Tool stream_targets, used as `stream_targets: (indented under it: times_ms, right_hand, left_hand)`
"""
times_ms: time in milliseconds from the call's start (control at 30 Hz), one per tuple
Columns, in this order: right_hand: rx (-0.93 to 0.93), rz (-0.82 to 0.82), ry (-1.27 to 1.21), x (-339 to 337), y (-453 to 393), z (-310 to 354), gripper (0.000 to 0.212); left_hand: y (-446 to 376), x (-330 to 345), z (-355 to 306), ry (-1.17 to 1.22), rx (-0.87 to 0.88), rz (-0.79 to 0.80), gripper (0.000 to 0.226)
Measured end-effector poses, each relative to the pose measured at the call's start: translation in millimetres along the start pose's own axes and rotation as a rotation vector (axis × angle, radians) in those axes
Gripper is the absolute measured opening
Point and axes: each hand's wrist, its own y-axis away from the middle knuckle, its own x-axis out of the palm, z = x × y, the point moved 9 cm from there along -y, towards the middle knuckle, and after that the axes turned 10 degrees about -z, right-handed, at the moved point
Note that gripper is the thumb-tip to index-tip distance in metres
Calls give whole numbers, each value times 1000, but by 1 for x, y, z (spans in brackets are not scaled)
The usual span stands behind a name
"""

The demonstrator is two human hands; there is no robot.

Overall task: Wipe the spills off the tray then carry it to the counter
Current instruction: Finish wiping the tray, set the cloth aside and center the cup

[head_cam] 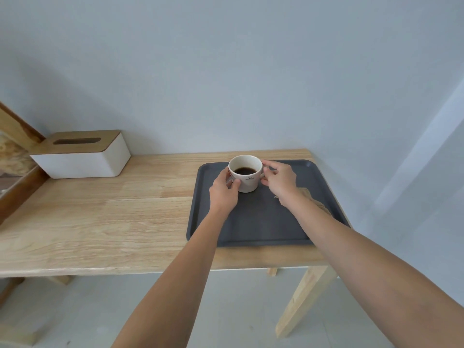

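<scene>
Tray (pixel 256 222): dark grey, flat on the table (pixel 100 222), at the right end near the edge.
Cup (pixel 245 173): white, upright on the far part of the tray, with dark coffee inside, not full.
Left hand (pixel 223 189): fingers curled around the left side of the cup, touching it.
Right hand (pixel 278 179): fingers curled at the right side of the cup, by the handle, touching it.
Grip: both hands holding the cup, one on each side.
Spill: brownish patch (pixel 316 202) on the right part of the tray, partly hidden under the right arm; maybe a spill, maybe a cloth, hard to tell.
Box (pixel 82 154): white with a wood lid and a slot, on the table far to the left, well apart from the tray.
Step now: likely moving the cup off the tray so the wiping can start.
Wiping: not done yet.
Could go wrong: coffee slopping out if the cup tips or gets lifted too fast, making more mess.
Could go wrong: arm dragging through the brown patch and smearing it.
Could go wrong: tray sliding off the near edge if pushed.
</scene>
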Motion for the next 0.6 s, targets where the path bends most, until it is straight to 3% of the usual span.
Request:
stream_targets:
  times_ms: [600]
  right_hand:
    - [21, 80, -75, 76, 12, 26, 36]
  left_hand:
    - [-51, -62, 8, -81, 71, -50, 42]
